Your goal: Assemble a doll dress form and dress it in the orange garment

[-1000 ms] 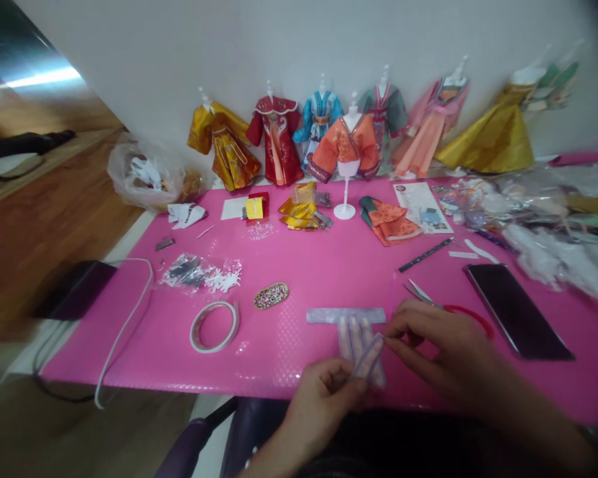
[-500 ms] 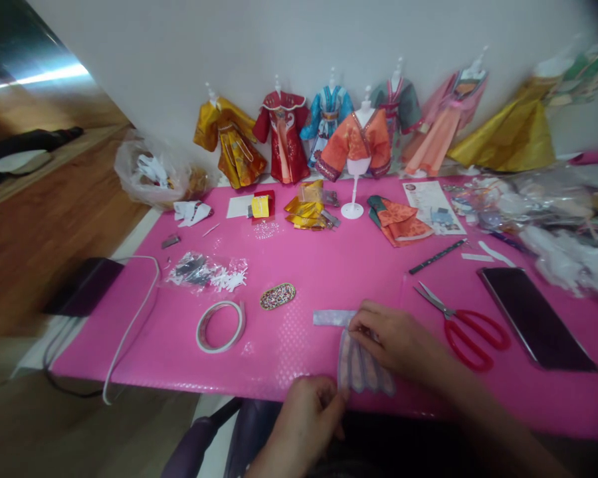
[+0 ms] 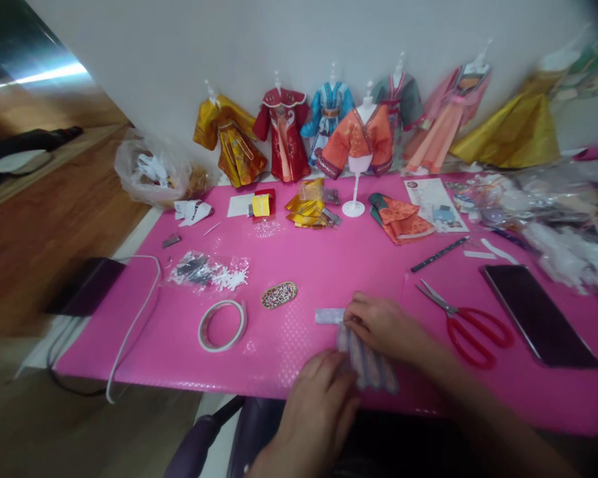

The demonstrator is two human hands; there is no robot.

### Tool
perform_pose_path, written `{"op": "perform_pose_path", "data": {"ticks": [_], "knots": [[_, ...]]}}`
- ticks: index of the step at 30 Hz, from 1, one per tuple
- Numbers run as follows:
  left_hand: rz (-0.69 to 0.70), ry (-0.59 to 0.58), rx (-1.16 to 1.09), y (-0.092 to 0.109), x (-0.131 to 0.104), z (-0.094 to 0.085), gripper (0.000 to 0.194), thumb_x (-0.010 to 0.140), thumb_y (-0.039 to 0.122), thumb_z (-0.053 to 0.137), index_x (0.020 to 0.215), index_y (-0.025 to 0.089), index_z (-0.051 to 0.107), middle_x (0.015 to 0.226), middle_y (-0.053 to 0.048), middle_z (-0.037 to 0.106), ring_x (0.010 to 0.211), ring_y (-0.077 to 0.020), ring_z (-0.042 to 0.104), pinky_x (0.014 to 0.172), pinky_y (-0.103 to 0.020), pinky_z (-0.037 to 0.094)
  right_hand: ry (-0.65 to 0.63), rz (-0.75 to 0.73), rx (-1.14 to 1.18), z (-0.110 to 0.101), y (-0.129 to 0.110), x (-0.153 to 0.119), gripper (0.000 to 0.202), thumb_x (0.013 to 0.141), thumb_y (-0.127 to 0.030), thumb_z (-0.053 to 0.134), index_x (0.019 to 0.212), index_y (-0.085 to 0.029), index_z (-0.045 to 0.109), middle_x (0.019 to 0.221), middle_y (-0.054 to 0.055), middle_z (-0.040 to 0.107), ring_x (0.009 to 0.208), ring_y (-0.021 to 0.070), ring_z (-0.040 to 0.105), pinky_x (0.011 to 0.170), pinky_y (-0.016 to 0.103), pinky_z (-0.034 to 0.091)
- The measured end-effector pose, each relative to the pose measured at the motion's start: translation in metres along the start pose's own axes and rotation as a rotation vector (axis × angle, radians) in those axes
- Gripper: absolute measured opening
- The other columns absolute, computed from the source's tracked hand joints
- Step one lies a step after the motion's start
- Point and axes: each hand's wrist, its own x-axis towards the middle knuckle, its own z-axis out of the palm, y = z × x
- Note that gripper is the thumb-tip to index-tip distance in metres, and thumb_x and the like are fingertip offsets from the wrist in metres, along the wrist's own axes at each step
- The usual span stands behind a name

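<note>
A small pleated, striped piece of fabric (image 3: 371, 365) lies near the front edge of the pink table, with a pale blue-grey strip (image 3: 329, 316) across its top. My right hand (image 3: 383, 325) pinches the top of the pleated fabric where it meets the strip. At the fabric's left edge rests my left hand (image 3: 323, 398), its fingers bent together and partly over the cloth; its fingertips are hard to make out. Red-handled scissors (image 3: 458, 317) lie open to the right of my right hand.
A tape roll (image 3: 222, 325) and an oval bead tray (image 3: 279, 295) lie left of the hands. On the right is a black phone (image 3: 541, 315). Dressed doll forms, among them an orange one (image 3: 363, 136), line the wall. A white cable (image 3: 137, 318) crosses the left side.
My left hand has moved up and forward onto the left edge of the pleated fabric. My right hand has shifted slightly left and up along the strip.
</note>
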Motion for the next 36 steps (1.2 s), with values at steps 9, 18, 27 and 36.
{"op": "perform_pose_path", "data": {"ticks": [9,18,27,36], "knots": [[0.068,0.010,0.115,-0.004,-0.014,0.015,0.039,0.091,0.014,0.054,0.130,0.013,0.052,0.134,-0.017,0.061,0.126,-0.0298,0.057,0.101,-0.049,0.054,-0.008,-0.018,-0.052,-0.002,0.000,0.008,0.023,0.095,-0.013,0.049,0.082,-0.016,0.068,0.088,0.004,0.065,0.073,0.0138,0.060,0.063,0.027,0.035],[0.063,-0.031,0.096,-0.004,-0.012,0.012,0.042,0.089,0.010,0.056,0.131,0.012,0.052,0.136,-0.018,0.060,0.129,-0.0292,0.055,0.102,-0.051,0.053,-0.054,-0.008,-0.089,-0.003,0.000,0.019,0.022,0.093,-0.014,0.051,0.082,-0.017,0.070,0.088,0.005,0.067,0.072,0.0140,0.061,0.059,0.026,0.032],[0.059,-0.032,0.096,-0.004,-0.009,0.009,0.037,0.092,0.012,0.051,0.129,0.012,0.054,0.136,-0.017,0.061,0.128,-0.0290,0.056,0.101,-0.051,0.054,-0.058,-0.001,-0.097,-0.002,0.001,0.021,0.022,0.094,-0.015,0.050,0.084,-0.017,0.070,0.091,0.005,0.068,0.076,0.0154,0.064,0.060,0.027,0.034],[0.073,-0.005,0.080,-0.006,-0.007,0.011,0.034,0.093,0.012,0.050,0.127,0.012,0.056,0.134,-0.017,0.062,0.127,-0.0278,0.057,0.101,-0.049,0.054,-0.038,0.020,-0.065,0.001,0.001,0.023,0.020,0.091,-0.013,0.052,0.082,-0.016,0.070,0.090,0.006,0.068,0.074,0.0156,0.062,0.060,0.027,0.034]]}}
